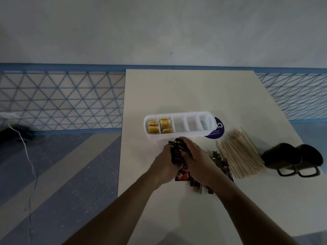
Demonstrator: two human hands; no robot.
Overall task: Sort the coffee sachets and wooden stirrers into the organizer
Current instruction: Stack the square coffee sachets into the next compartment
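Coffee sachets in dark wrappers lie heaped on the pale table, beneath and just right of the right hand. Above the heap, the left hand and the right are together, both curled round a bundle of dark sachets whose print is too blurred to read. Further right, wooden stirrers fan out near two black mugs lying on their sides. Just beyond the fingers, the white organizer holds yellow sachets in its two leftmost compartments. A purple round sticker at its right end bears upside-down writing, illegible.
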